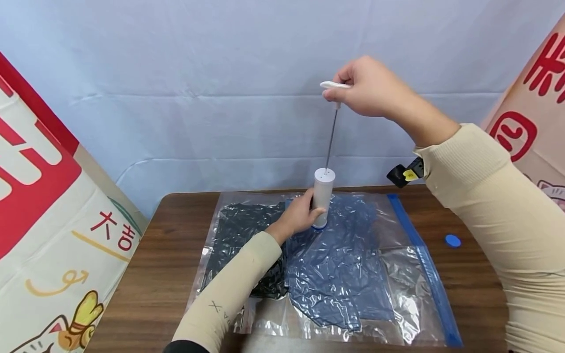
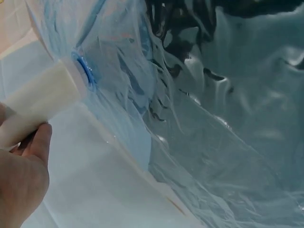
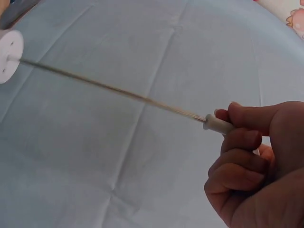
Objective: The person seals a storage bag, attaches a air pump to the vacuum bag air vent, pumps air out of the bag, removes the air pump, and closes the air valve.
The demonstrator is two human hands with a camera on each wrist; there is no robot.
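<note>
A white hand pump [image 1: 323, 196] stands nearly upright on a clear vacuum storage bag [image 1: 403, 284], its base at the blue valve [image 2: 84, 69]. My left hand [image 1: 300, 213] grips the pump's barrel low down, thumb and fingers around it. High above, my right hand [image 1: 364, 88] holds the white pump handle [image 1: 335, 85], its fingers curled around it. A long stretch of the thin metal rod [image 3: 114, 89] shows between handle and barrel. Inside the bag lie a dark folded item [image 1: 238, 235] and a blue folded item [image 1: 340, 274], both wrinkled under the film.
A blue round cap [image 1: 452, 240] lies on the brown wooden table [image 1: 141, 264], right of the bag's blue zip strip [image 1: 425, 264]. Pale cloth [image 1: 220, 98] hangs behind the table. Printed banners [image 1: 39, 196] stand at both sides.
</note>
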